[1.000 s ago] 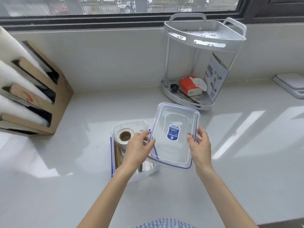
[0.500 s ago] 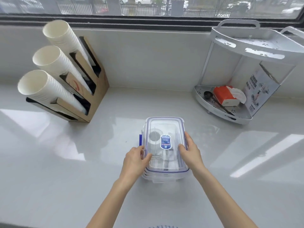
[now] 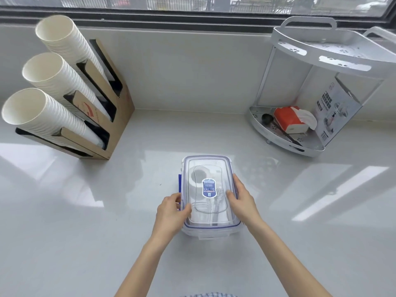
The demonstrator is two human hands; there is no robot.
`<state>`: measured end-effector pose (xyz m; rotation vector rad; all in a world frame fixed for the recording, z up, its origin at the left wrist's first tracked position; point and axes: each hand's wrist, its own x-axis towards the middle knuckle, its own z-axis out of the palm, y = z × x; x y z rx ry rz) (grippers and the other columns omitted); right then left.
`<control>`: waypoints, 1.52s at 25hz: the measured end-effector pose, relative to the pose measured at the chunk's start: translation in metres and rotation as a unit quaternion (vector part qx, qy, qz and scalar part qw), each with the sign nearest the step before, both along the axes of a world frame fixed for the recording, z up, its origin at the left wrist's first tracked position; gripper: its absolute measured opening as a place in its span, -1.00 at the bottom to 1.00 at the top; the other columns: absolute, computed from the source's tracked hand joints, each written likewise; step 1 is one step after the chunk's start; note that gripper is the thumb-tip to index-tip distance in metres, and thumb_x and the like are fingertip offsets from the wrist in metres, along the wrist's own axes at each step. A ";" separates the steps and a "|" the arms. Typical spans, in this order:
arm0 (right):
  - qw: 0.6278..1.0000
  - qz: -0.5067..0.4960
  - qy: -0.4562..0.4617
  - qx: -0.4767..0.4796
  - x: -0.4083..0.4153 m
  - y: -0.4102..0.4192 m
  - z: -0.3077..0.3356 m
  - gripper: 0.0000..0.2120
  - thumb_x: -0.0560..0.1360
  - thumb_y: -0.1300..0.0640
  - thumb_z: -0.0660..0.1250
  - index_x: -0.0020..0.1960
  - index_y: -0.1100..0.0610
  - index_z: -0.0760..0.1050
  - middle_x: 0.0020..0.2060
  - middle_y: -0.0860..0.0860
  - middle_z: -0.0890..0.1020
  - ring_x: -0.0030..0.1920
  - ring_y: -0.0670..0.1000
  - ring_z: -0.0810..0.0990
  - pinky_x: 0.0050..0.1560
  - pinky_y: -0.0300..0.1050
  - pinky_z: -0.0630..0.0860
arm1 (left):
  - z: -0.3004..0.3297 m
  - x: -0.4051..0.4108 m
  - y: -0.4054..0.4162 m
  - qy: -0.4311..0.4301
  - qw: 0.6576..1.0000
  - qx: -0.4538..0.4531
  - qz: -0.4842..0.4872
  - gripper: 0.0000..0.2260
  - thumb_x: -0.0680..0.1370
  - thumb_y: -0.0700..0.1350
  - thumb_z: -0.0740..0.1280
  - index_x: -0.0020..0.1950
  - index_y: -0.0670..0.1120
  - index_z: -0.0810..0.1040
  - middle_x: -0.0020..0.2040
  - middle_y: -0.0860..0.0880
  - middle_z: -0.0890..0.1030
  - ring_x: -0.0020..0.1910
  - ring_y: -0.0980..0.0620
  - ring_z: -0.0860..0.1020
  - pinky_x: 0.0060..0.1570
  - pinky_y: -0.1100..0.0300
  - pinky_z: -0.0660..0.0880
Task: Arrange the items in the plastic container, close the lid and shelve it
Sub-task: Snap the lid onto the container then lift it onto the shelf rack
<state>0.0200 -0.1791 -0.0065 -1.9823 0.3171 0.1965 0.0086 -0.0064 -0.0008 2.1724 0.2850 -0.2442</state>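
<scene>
My left hand (image 3: 171,213) sits on the near-left corner of the lid (image 3: 209,174), thumb curled over the top edge, other fingers bent down along the side wall, pressing on it rather than closed round anything. My right hand (image 3: 243,202) mirrors it on the right long edge: thumb lying flat on the lid, fingers wrapped down the outside, clamping lid onto the plastic container (image 3: 211,231). Both grip loosely bent, not fists.

Under my palms the lid w/ blue seal line lies flat on the box, blue oval sticker (image 3: 208,188) between my thumbs. A blue side latch (image 3: 179,185) sticks out just beyond my left fingertips, looks unclipped; near-end latch (image 3: 206,234) hangs down toward me. Through the clear lid, ahead of my thumbs, a tape roll (image 3: 198,176) at the far end; nearer stuff is blurred, can't tell what.

Container stands on the white counter (image 3: 85,232), straight in front of me, well apart from everything else.

Further out, far left of my left hand: cardboard cup holder (image 3: 102,116) w/ three tilted stacks of paper cups (image 3: 49,116). Far right of my right hand: white two-tier corner shelf (image 3: 317,54), top tier bare; lower tier has a red tissue pack (image 3: 288,118), a dark spoon (image 3: 276,127) beside it, and a printed box (image 3: 336,110) leaning upright. Window (image 3: 192,3) runs across the back.
</scene>
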 end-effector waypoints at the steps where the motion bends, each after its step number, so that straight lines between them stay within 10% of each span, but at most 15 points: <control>1: 1.000 0.001 0.001 0.001 0.000 0.000 0.000 -0.48 0.56 0.22 0.12 0.47 0.07 0.07 0.48 -0.04 0.21 0.47 -0.02 0.20 0.40 -0.20 0.12 | -0.001 0.001 0.001 0.012 1.000 -0.020 0.001 -0.75 0.47 -0.17 0.27 0.14 -0.13 0.51 0.04 -0.10 0.57 0.00 -0.05 0.54 -0.01 0.20 0.40; 7: 1.000 -0.011 0.005 0.021 0.001 -0.001 0.000 -0.49 0.54 0.23 0.16 0.46 0.06 0.12 0.45 -0.04 0.28 0.44 -0.02 0.25 0.31 -0.29 0.15 | -0.015 0.005 0.006 0.050 0.993 -0.109 0.002 -0.67 0.47 -0.21 0.27 0.24 -0.11 0.42 0.22 -0.16 0.50 0.08 -0.09 0.54 0.13 0.08 0.48; 13: 0.996 -0.069 0.020 0.045 -0.004 -0.006 0.002 -0.56 0.50 0.15 0.29 0.35 0.07 0.32 0.07 0.00 0.46 0.03 0.00 0.45 0.06 -0.19 0.34 | -0.015 0.012 0.008 0.067 0.977 -0.203 0.007 -0.64 0.48 -0.33 0.23 0.26 -0.13 0.41 0.08 -0.10 0.54 -0.16 0.13 0.50 -0.43 0.58 0.42; 18: 0.992 -0.094 0.052 0.063 -0.007 -0.009 -0.005 -0.65 0.51 0.09 0.26 0.28 0.15 0.41 -0.10 0.03 0.54 -0.04 0.01 0.49 0.02 -0.17 0.33 | -0.020 0.017 0.011 0.060 0.969 -0.236 0.038 -0.75 0.55 -0.17 0.20 0.19 -0.18 0.51 0.14 -0.14 0.60 0.03 -0.06 0.55 -0.06 0.29 0.47; 32: 0.994 -0.084 0.054 0.050 -0.006 -0.013 -0.009 -0.63 0.50 0.10 0.28 0.27 0.16 0.41 0.00 0.05 0.52 0.02 0.01 0.47 0.06 -0.18 0.33 | -0.028 0.020 0.014 0.072 0.961 -0.267 0.027 -0.74 0.53 -0.28 0.20 0.19 -0.18 0.51 0.13 -0.17 0.60 0.09 -0.08 0.54 0.03 0.21 0.47; 38: 0.987 -0.087 0.113 0.068 -0.011 -0.016 -0.011 -0.44 0.50 -0.05 0.25 0.42 0.12 0.21 0.34 0.16 0.40 0.32 0.09 0.39 0.26 -0.09 0.31 | -0.030 0.020 0.014 0.070 0.961 -0.266 0.028 -0.74 0.53 -0.26 0.20 0.21 -0.18 0.50 0.17 -0.20 0.59 0.15 -0.12 0.53 0.11 0.16 0.44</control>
